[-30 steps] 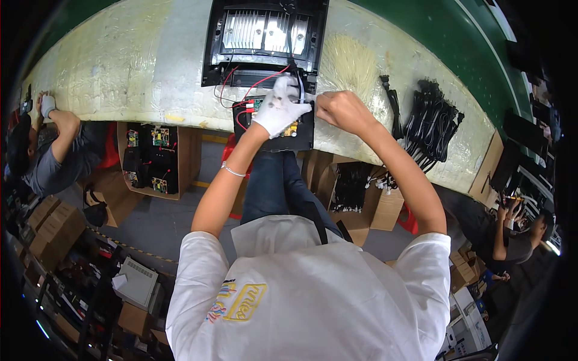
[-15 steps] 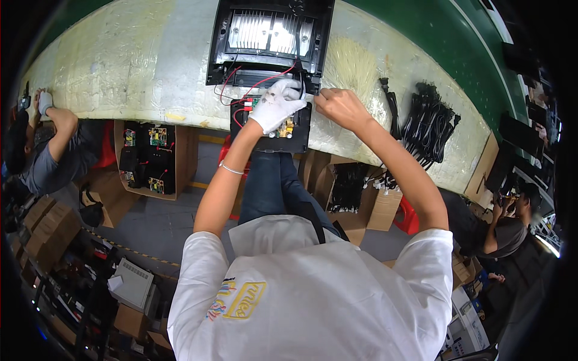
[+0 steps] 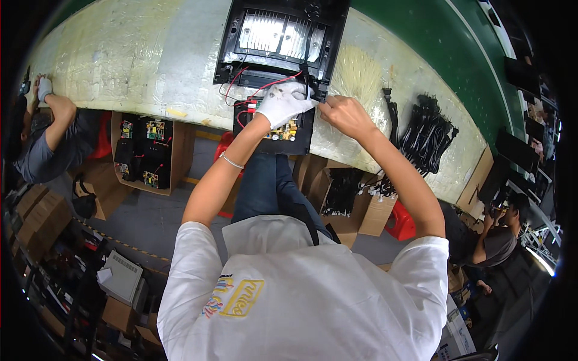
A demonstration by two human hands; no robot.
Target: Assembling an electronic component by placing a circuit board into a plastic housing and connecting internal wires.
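- Left hand [image 3: 283, 104]: white-gloved, back of the hand uppermost, fingers curved. The fingertips are partly hidden; whether they are clamped on anything cannot be told.
- Right hand [image 3: 348, 117]: bare, fingers curled inward, thumb and index finger near the left fingertips. Whether the tips are closed on anything is too small to tell.
- Black housing [image 3: 224, 67]: on the table [image 3: 132, 66], just beyond the left fingers; its near right corner lies beside the fingertips of both hands.
- Finned metal plate [image 3: 262, 31]: inside the housing, farther beyond the left fingers.
- Black cord [image 3: 306, 59]: runs over the housing toward the left fingertips.
- Red wire [image 3: 277, 80]: arcs just beyond the left fingers.
- Black panel [image 3: 304, 129]: underneath the left hand, extending from the fingers toward the person.
- Circuit board [image 3: 285, 130]: on the panel, on the person's side of the left fingers, partly covered by the glove.
- Pale thin strips [image 3: 355, 67]: spread in a fan beyond the right fingers, slightly to their right.
- Single dark cable [image 3: 392, 114]: to the right of the right fingers.
- Bundle of black cables [image 3: 424, 133]: farther right of the right fingers, past the single cable.
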